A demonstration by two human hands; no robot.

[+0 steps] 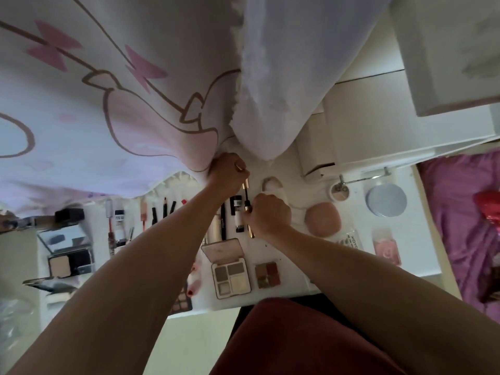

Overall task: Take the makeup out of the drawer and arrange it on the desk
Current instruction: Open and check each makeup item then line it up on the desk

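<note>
1. While the right hand is curled round a slim black-and-gold tube, held upright over the back row of makeup, the left hand is closed in a fist at the hem of the curtain. Whether cloth or some small piece is held in it cannot be told.
2. Most of the makeup is already laid out on the table. The drawer cannot be made out.
3. The black tubes just beside the right hand could be knocked askew if the held tube is set down carelessly. Being round and smooth, they would probably roll.
4. The curtain hangs low over the back of the table. If it is let go or tugged, light items under it, such as the pencils, could be swept out of line.
5. The eyeshadow palette and the small red palette lie open near the front edge, between the two forearms. Their pressed powder looks brittle and could be smeared or cracked by a dragged arm.
6. As for materials, the curtain is thin, soft cloth printed with pink bows. The palettes are flat, hard plastic, the pink puff looks soft and rounded, and the round compact is smooth and pale blue.
</note>
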